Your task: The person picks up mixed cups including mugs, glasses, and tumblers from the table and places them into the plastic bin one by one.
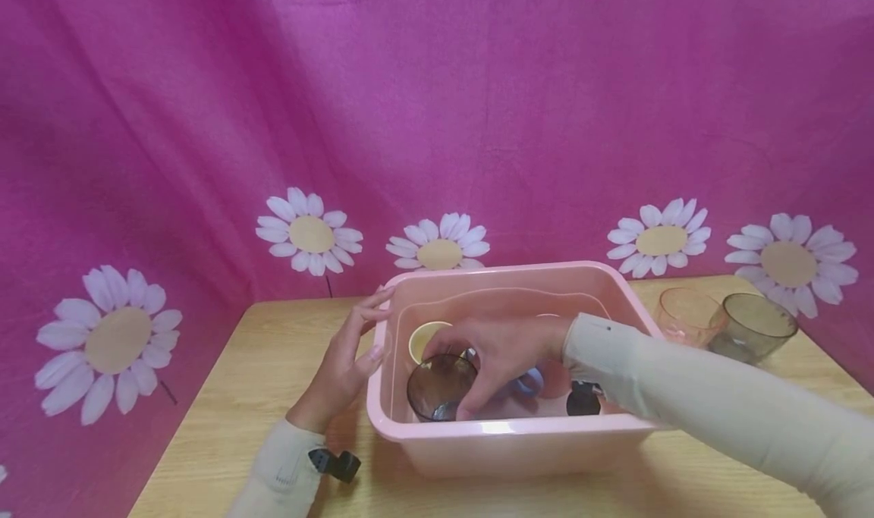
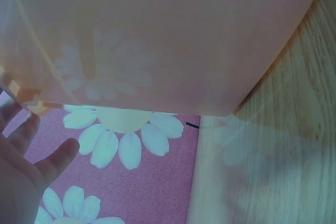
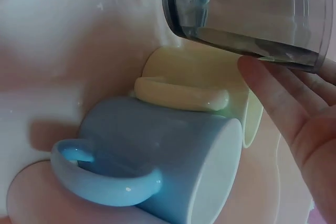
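Observation:
My right hand (image 1: 505, 351) reaches down into a pink plastic basin (image 1: 512, 450) and holds a dark tinted glass (image 1: 437, 397) near its left end, thumb on the near side and fingers across. In the right wrist view the glass (image 3: 252, 14) lies tilted on its side, fingertips against its wall. A yellow mug (image 3: 184, 72) and a blue mug (image 3: 147, 145) lie on their sides just beside it, with a rounded pink piece (image 3: 47, 198) below them. My left hand (image 1: 344, 362) rests with extended fingers against the basin's left rim.
On the wooden table (image 1: 266, 366), right of the basin, stand a clear peach glass (image 1: 686, 317) and a dark grey glass (image 1: 758, 328) close together. A magenta cloth (image 1: 478, 108) with daisies hangs behind and along the left side. Both wrists wear small black cameras.

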Tool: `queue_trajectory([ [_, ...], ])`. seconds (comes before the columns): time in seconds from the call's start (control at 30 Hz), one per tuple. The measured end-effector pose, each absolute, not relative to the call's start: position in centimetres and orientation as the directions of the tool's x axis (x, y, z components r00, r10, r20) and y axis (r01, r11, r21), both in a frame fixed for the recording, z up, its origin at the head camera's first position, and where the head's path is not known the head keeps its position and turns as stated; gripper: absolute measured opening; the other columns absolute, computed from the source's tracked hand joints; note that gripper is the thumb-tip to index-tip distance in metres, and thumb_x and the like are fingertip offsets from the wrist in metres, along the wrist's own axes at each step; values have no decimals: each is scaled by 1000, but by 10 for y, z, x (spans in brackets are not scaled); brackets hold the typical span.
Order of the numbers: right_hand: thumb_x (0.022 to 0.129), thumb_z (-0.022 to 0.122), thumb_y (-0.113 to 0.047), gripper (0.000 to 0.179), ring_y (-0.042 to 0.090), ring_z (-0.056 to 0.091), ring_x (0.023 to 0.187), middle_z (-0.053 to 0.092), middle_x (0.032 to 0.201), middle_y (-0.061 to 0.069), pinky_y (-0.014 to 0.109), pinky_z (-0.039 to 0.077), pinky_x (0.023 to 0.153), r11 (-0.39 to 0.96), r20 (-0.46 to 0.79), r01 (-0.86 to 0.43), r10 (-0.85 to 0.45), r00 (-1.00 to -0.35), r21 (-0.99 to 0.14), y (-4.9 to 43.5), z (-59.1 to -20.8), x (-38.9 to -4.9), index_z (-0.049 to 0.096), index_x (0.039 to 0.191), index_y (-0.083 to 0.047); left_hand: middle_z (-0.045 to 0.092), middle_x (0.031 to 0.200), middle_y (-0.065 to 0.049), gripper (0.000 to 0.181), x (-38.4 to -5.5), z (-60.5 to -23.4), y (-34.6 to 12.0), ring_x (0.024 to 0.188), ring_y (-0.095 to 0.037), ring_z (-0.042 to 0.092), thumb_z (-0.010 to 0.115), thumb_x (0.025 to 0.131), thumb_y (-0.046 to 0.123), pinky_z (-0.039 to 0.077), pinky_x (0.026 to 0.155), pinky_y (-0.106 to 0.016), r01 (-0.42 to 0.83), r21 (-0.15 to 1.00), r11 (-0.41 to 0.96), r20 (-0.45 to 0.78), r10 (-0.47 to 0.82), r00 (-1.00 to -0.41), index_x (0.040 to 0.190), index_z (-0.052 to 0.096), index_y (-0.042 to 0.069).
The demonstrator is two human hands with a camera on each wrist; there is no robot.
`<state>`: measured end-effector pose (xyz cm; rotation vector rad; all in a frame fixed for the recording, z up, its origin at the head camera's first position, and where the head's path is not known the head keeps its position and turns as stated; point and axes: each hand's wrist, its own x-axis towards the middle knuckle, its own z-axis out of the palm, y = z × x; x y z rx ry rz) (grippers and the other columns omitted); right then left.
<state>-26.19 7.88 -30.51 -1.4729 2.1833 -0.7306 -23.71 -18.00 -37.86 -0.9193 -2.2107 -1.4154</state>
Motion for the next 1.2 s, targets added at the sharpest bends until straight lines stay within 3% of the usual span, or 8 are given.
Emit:
queue_trajectory([
  [0.47, 70, 82, -46, 68, 8, 60, 104, 64, 114, -8, 24, 48, 92, 300, -52, -728, -938, -342, -616, 79, -312, -262, 58, 126, -17, 38, 151, -5, 41, -239, -380, -182, 144, -25, 24, 49, 86, 17, 33, 109, -53, 691, 664, 285, 607, 335, -721, 126, 48, 5],
  [0.77, 66, 82, -53, 71, 4, 59, 103, 63, 113, -17, 23, 47, 91, 382, -106, -739, -914, -392, -556, 78, -311, -261, 58, 127, -25, 37, 152, -2, 42, -238, -378, -183, 143, -22, 26, 48, 86, 20, 34, 108, -54, 680, 667, 304, 599, 325, -732, 126, 48, 8],
  [1.2, 68, 79, -54, 71, 6, 59, 97, 62, 111, -18, 22, 47, 88, 392, -179, -761, -919, -351, -516, 78, -315, -261, 56, 130, -29, 37, 152, -4, 42, -238, -379, -181, 145, -23, 23, 49, 86, 19, 32, 108, -56, 679, 672, 296, 595, 329, -733, 126, 48, 6],
])
